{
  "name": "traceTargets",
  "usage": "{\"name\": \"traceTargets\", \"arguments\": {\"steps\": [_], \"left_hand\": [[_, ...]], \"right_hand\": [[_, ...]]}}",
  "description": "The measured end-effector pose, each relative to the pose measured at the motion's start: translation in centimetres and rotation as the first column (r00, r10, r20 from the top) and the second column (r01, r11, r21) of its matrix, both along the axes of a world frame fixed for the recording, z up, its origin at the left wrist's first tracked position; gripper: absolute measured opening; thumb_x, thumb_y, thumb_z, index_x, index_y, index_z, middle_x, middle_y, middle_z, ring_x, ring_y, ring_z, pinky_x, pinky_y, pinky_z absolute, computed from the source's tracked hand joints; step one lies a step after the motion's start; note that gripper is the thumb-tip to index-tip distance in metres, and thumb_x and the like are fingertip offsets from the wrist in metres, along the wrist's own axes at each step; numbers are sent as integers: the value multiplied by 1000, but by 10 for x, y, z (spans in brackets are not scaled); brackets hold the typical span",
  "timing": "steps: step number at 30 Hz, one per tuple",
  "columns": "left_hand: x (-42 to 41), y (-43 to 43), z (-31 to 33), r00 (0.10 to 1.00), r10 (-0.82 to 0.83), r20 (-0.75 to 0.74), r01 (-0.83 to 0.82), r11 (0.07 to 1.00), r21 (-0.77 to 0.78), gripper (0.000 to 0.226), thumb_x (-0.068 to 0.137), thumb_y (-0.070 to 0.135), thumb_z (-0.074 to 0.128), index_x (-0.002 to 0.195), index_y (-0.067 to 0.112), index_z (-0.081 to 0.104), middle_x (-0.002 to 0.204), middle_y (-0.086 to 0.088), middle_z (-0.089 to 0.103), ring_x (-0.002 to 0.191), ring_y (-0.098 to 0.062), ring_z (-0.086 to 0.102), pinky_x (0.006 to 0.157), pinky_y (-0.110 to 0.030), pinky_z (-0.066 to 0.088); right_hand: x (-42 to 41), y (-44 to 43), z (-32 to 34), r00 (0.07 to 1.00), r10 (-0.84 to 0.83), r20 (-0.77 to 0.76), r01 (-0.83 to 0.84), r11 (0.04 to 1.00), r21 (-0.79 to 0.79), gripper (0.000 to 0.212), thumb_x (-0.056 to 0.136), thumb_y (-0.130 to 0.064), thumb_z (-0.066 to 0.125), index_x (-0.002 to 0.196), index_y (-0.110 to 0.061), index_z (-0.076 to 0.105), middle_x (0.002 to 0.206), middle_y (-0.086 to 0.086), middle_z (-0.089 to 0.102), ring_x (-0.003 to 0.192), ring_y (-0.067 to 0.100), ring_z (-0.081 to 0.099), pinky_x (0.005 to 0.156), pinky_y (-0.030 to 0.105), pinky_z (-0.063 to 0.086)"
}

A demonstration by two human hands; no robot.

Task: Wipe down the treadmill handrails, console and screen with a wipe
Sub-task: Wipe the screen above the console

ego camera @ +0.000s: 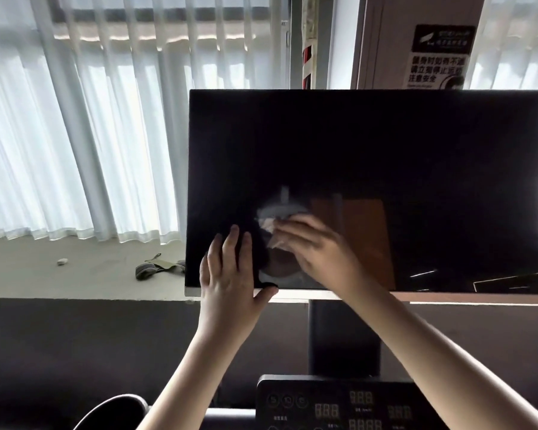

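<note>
Toward 7 o'clock on the black treadmill screen, the left hand lies released, fingers straight on the glass and thumb along the bottom frame. At its 2 o'clock the right hand presses a white wipe to the screen; blur hides whether its fingers curl. The console sits at 6 o'clock.

The thin white wipe is mostly hidden under the blurred right hand. The black flat console panel is cut by the bottom edge; its small labels are unreadable
</note>
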State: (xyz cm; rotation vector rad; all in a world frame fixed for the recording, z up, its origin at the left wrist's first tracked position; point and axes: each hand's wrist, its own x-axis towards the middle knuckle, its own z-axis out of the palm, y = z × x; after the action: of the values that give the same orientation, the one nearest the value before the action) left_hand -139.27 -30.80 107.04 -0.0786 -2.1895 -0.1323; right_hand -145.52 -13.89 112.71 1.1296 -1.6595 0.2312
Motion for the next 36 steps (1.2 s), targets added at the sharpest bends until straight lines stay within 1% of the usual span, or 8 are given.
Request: {"name": "traceTargets", "arguments": {"steps": [5, 9, 14, 19, 24, 29, 33, 36], "left_hand": [[0, 1, -1, 1000, -8, -6, 8, 1000, 14, 102, 58, 45, 86, 138, 4, 38, 144, -16, 36, 128, -37, 31, 98, -58, 40], [0, 1, -1, 1000, -1, 1, 1, 1000, 10, 100, 61, 46, 84, 139, 4, 37, 144, -17, 36, 129, -38, 30, 99, -57, 39], [1, 4, -2, 1000, 22, 1, -22, 1000, 21, 92, 70, 53, 69, 139, 2, 37, 145, -18, 37, 130, -38, 32, 100, -58, 40], [-1, 7, -2, 1000, 28, -1, -28, 999, 19, 92, 69, 54, 67, 138, 0, 38, 144, -20, 40, 129, -40, 32, 99, -60, 40], [-2, 6, -3, 999, 32, -8, -32, 999, 12, 92, 69, 54, 66, 138, 0, 38, 144, -21, 40, 128, -40, 32, 98, -60, 40], [-1, 7, -3, 1000, 31, 5, -31, 999, 12, 91, 70, 55, 64, 138, 0, 38, 145, -18, 35, 129, -39, 31, 98, -60, 40], [-1, 7, -3, 999, 43, 23, -43, 999, 12, 87, 76, 58, 57, 138, 1, 38, 145, -19, 37, 129, -39, 32, 98, -60, 41], [-1, 8, -4, 998, 49, 28, -49, 999, 8, 86, 76, 57, 57, 138, 0, 38, 145, -19, 38, 130, -39, 31, 99, -60, 39]], "right_hand": [[-17, -2, 37, 997, -72, 20, 74, 926, -371, 16, 87, -2, 62, 93, -8, 75, 110, 3, 71, 99, 20, 56, 92, 21, 47], [-15, -14, 29, 996, -26, -88, 21, 998, -63, 22, 89, -3, 56, 96, -11, 75, 112, -1, 70, 96, 19, 60, 86, 24, 53], [-33, -8, 59, 996, -91, -18, 77, 919, -388, 9, 87, -9, 68, 93, -10, 75, 106, 0, 72, 92, 19, 56, 85, 22, 48], [-34, -19, 54, 995, -32, -92, 23, 996, -92, 17, 91, -13, 61, 98, -9, 75, 110, 0, 70, 91, 21, 61, 81, 30, 54], [-46, -11, 86, 990, -121, -71, 77, 890, -450, 21, 93, -16, 61, 105, -5, 73, 112, 2, 70, 89, 22, 59, 80, 28, 52], [-48, -24, 84, 987, -65, -148, 31, 975, -222, 12, 88, -12, 67, 94, -5, 75, 99, 5, 68, 89, 22, 63, 75, 31, 56], [-61, -18, 117, 973, -227, -44, 176, 851, -495, 15, 86, -14, 69, 94, -3, 74, 86, 5, 68, 85, 24, 62, 67, 29, 54], [-57, -44, 119, 989, -143, -46, 109, 895, -432, 14, 82, -15, 72, 89, -3, 75, 82, 4, 69, 83, 23, 62, 68, 24, 49]]}}
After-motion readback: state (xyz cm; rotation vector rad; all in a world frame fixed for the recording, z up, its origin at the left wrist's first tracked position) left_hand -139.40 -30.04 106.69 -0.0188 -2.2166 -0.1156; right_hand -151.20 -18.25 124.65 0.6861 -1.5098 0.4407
